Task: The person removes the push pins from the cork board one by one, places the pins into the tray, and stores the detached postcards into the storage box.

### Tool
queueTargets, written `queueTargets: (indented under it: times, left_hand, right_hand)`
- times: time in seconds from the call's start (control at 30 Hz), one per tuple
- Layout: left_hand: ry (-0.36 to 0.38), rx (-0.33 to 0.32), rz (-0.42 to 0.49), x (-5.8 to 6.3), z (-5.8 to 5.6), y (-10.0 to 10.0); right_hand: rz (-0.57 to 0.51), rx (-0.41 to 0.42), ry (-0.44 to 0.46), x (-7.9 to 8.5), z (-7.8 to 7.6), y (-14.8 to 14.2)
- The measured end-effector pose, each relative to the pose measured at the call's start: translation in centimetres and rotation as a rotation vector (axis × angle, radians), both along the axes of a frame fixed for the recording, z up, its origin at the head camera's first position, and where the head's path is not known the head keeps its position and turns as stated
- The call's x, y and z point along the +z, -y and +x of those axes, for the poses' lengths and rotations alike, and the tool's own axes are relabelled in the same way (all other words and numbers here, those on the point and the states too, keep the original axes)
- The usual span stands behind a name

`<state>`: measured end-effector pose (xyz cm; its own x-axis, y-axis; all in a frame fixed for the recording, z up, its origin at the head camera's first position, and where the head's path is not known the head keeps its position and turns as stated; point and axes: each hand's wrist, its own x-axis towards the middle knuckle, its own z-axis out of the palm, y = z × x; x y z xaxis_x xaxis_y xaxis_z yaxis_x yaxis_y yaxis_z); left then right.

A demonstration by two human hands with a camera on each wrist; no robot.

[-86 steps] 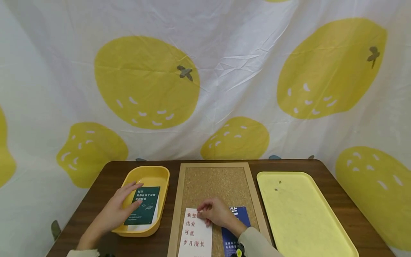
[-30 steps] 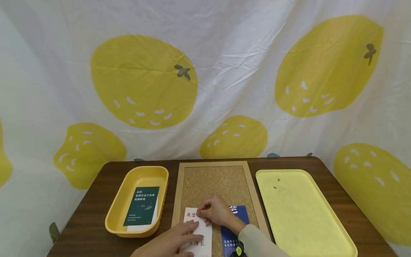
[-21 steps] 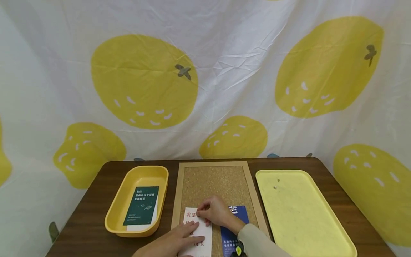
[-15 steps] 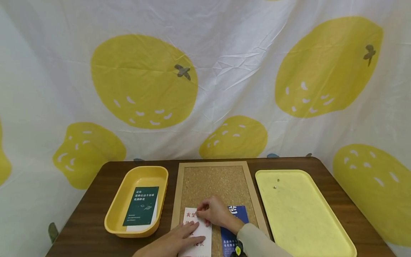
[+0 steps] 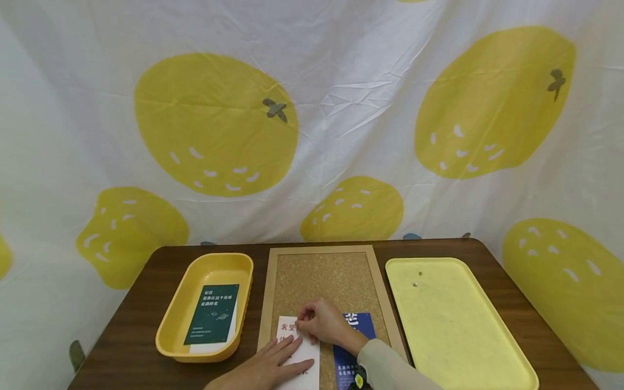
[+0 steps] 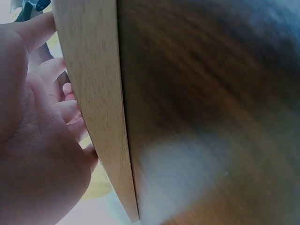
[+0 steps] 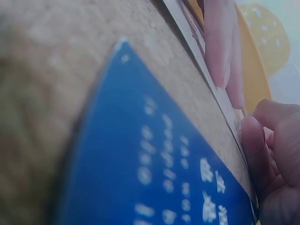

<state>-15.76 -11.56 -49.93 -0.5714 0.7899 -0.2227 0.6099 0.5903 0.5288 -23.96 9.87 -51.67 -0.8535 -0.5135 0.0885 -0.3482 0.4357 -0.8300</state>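
A white card with red characters (image 5: 287, 327) lies on the lower left of the cork board (image 5: 322, 276). My left hand (image 5: 265, 365) rests on this card with its fingers spread. At the card's upper right corner, the thumb and forefinger of my right hand (image 5: 324, 323) pinch together. Whatever small thing sits between those fingertips is hidden. Under the right wrist lies a blue card with white characters (image 5: 345, 360), also seen close up as the blue card (image 7: 140, 154) in the right wrist view. A small pale dot marks its corner there.
Left of the board, a yellow basket (image 5: 168, 336) holds a dark green card (image 5: 214, 314) over a white one. On the right stands a pale yellow tray (image 5: 458, 319) with two tiny metallic tacks (image 5: 415, 284). A lemon-print cloth (image 5: 331, 135) hangs behind the table.
My left hand has come from above the yellow basket onto the white card, its fingers spreading there. My right hand stays pinched at the card's corner. The head view has shifted slightly.
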Motion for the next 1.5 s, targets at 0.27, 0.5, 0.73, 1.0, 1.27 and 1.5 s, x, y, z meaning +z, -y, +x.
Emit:
queueTargets:
  times: [0.27,0.5,0.73,1.0,1.27,1.5]
  left_hand:
    - [-0.035,-0.021,-0.012,-0.1,0.0,0.0]
    - [-0.1,-0.062,-0.028,-1.0,-0.2,0.2]
    - [-0.058,-0.032,-0.057,-1.1,-0.2,0.0]
    - [-0.052,-0.03,-0.061,-1.3,-0.3,0.0]
    - [-0.069,-0.036,-0.053,-1.2,-0.2,0.0]
    - [-0.071,-0.034,-0.058,-1.0,-0.2,0.0]
  right_hand:
    - [-0.019,0.0,0.017,0.2,0.0,0.1]
    - [-0.069,-0.007,0.084,0.2,0.0,-0.1]
    - [-0.112,-0.009,0.129,0.1,0.0,-0.2]
    - [-0.163,-0.021,0.167,-0.1,-0.2,-0.3]
    - [-0.269,-0.044,0.255,0.3,-0.3,-0.7]
    - [-0.373,-0.092,0.34,0.6,-0.4,-1.0]
